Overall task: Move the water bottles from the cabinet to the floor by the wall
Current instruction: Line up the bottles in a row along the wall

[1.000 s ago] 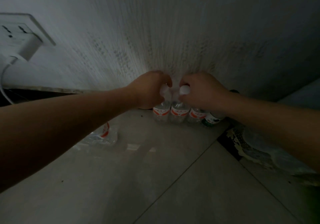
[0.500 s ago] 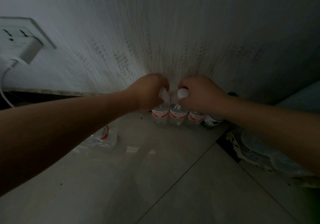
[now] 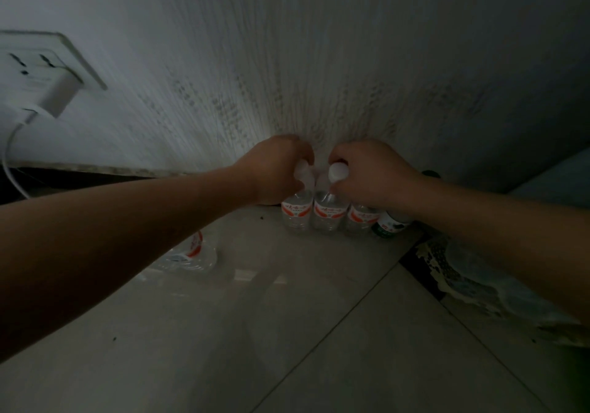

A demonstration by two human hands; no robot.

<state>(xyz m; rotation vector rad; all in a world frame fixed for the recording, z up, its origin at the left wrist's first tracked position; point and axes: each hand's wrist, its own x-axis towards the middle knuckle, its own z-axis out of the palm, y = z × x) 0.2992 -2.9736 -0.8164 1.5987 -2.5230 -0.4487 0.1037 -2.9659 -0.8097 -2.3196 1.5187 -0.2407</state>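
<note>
Both forearms reach forward and down over the tiled floor (image 3: 287, 333) to the base of the wall (image 3: 319, 61). The left hand (image 3: 274, 166) curls its fingers around the cap end of the left water bottle (image 3: 296, 213); the right hand (image 3: 370, 174) grips the white-capped middle water bottle (image 3: 329, 213) at its neck. Both stand upright on the floor, touching the wall, clear with red-and-white labels. A third red-labelled bottle (image 3: 362, 219) and a green-labelled bottle (image 3: 390, 226) beside it are half hidden under the right wrist. Another bottle (image 3: 191, 254) lies on its side (partly behind the left forearm). The scene is dim; a charger (image 3: 56, 93) sits in a wall socket (image 3: 28, 61) far left.
</note>
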